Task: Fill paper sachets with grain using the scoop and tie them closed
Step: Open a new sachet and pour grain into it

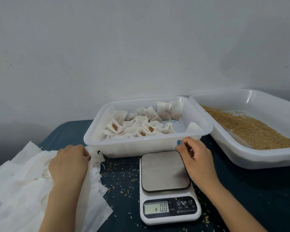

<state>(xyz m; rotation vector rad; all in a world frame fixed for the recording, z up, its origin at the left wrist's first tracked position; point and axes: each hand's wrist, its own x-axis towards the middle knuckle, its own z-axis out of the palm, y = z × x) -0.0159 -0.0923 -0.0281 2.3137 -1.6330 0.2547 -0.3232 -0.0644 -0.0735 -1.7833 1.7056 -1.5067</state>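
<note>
The bench (258, 198) has a dark blue cover, and 2 white plastic trays stand along its far edge, against a pale wall (141, 47). The middle tray (141, 146) holds many filled sachets (164, 109); they lie mostly in its left and far parts, and some of them have an open mouth where brown grain shows. The right tray (241, 158) sits just beside it at the far right corner of the bench, tilted in the view, and the loose grain (251, 129) covers a big part of its floor. In front of the middle tray, near the front edge of the bench, stands a white kitchen scale (169, 215) with a bare grey platform (164, 171); its display (156, 208) reads 0.0. Scattered grains (122, 178) lie on the cover to the left of the scale and around it. At the left edge of the bench there is a loose pile of empty sachets (23, 178), flat and white. The left hand (69, 163) lies palm down on the right end of this pile, and its fingers are bent down around the paper there, close to the front wall of the middle tray. The right hand (196, 159) is over the far right corner of the platform, with its fingers curled in toward the palm; I cannot tell if they pinch something.
</note>
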